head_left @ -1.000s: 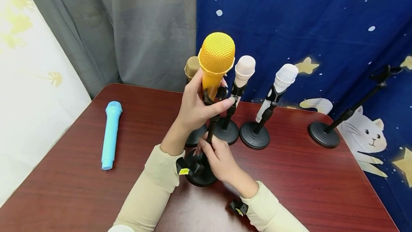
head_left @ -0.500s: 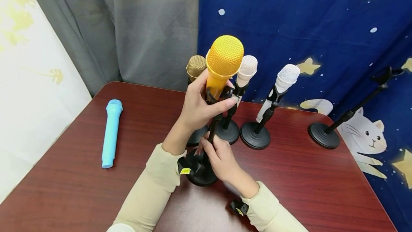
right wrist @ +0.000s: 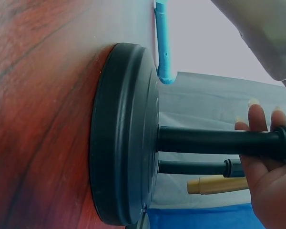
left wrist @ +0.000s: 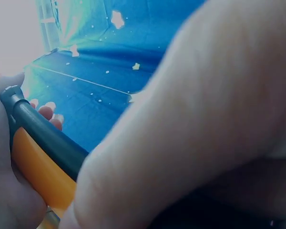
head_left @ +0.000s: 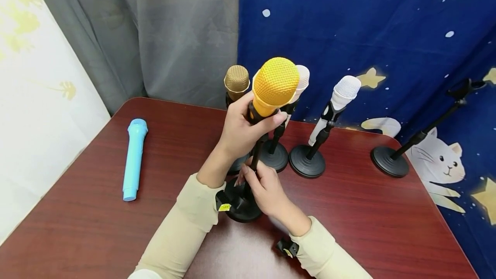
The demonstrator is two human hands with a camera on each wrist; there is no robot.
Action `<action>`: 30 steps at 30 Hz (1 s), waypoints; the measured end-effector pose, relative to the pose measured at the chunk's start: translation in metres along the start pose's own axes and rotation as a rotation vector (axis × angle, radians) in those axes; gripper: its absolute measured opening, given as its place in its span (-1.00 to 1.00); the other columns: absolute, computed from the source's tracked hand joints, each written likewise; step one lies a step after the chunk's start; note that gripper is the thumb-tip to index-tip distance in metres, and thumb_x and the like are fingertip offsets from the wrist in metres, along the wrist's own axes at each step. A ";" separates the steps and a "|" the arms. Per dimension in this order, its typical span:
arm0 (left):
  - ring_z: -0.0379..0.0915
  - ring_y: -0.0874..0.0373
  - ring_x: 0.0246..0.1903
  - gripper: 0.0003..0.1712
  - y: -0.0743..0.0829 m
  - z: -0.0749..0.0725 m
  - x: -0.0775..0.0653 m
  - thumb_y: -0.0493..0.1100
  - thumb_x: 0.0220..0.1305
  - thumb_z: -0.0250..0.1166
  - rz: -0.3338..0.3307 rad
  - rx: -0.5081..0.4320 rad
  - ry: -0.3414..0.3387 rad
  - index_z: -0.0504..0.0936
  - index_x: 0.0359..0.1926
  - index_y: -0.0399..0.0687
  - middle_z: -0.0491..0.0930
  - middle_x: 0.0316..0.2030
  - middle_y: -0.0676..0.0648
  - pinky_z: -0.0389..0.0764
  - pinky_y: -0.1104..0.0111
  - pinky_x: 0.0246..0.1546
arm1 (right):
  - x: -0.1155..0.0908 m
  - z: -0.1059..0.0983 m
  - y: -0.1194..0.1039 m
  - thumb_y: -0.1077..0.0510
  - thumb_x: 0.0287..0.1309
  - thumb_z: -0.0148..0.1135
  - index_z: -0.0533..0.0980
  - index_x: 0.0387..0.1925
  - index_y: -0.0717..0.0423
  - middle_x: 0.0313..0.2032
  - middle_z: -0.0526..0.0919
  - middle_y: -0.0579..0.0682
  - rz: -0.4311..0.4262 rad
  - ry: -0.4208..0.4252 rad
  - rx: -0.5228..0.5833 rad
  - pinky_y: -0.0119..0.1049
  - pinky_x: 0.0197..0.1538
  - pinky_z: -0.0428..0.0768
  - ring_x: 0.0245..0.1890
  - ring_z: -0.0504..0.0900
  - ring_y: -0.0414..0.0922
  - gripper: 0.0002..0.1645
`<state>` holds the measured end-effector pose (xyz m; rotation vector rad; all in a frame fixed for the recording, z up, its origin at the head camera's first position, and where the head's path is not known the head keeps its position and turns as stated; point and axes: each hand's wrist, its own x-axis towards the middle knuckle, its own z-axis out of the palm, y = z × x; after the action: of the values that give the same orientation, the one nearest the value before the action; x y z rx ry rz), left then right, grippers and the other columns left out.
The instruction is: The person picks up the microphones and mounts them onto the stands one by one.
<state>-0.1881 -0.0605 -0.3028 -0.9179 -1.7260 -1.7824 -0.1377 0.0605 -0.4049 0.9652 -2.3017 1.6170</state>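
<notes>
In the head view my left hand [head_left: 242, 128] grips a yellow microphone [head_left: 277, 82] just below its mesh head, together with the black clip of a microphone stand. The microphone's handle [left wrist: 40, 164] lies against a black bar of the stand [left wrist: 52, 138] in the left wrist view. My right hand [head_left: 270, 190] curls around the stand's upright pole [head_left: 257, 156], lower down. The round black base [right wrist: 126, 133] sits flat on the table, as the right wrist view shows. Much of the microphone's handle is hidden by my left hand in the head view.
Behind my hands stand a gold microphone [head_left: 237, 80], a pale pinkish one [head_left: 303, 82] and a white one [head_left: 346, 90], each on a black stand. A stand with a bare clip [head_left: 391, 160] is at the right. A light blue microphone [head_left: 134, 160] lies on the left.
The yellow microphone has moved down and slightly right, and its head now sits closer to the clip. My left hand shifted slightly right with it. My right hand has stayed on the pole.
</notes>
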 end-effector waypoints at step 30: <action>0.45 0.11 -0.38 -0.69 0.001 0.007 0.000 -0.42 0.30 0.23 -0.052 -0.172 -0.124 0.42 0.02 -0.46 0.49 -0.29 -0.29 0.55 0.32 -0.33 | -0.002 -0.004 0.003 0.25 0.49 0.01 0.48 -0.37 0.04 -0.57 0.62 -0.09 -0.063 0.021 -0.127 -0.43 -0.29 0.61 -0.50 0.62 -0.33 -0.76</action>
<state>-0.1865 -0.0534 -0.3021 -1.0841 -1.7051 -1.9703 -0.1390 0.0650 -0.4064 0.9757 -2.3045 1.4306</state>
